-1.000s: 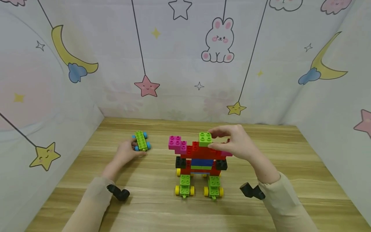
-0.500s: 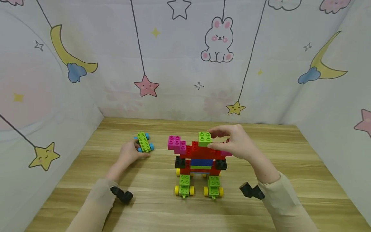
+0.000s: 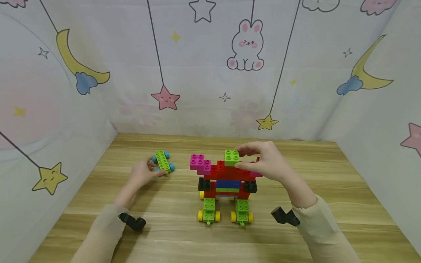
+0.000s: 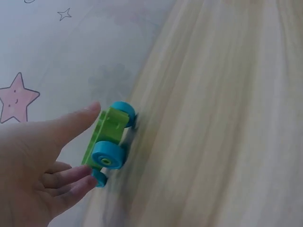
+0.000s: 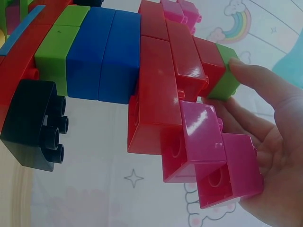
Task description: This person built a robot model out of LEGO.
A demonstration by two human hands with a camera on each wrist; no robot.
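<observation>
On the left of the table is a green toy car base (image 3: 162, 162) with blue wheels, studs facing up. My left hand (image 3: 140, 171) is beside it, thumb and fingers spread apart; in the left wrist view the fingertips (image 4: 85, 177) are at a wheel, and whether they touch it I cannot tell. A building-block figure (image 3: 227, 175) of red, blue, pink, black and green blocks stands on green wheeled bases with yellow wheels. My right hand (image 3: 269, 160) pinches the light green block (image 3: 231, 157) at its top, thumb in front.
The wooden table (image 3: 296, 237) meets a patterned cloth backdrop (image 3: 197, 117) behind and at both sides. A small black camera mount (image 3: 133, 221) sits on the left wrist and another black mount (image 3: 285, 216) on the right one.
The toy car base shifted slightly right, then stayed put while my left hand drew back left and its fingers spread. My right hand keeps its pinch on the light green block.
</observation>
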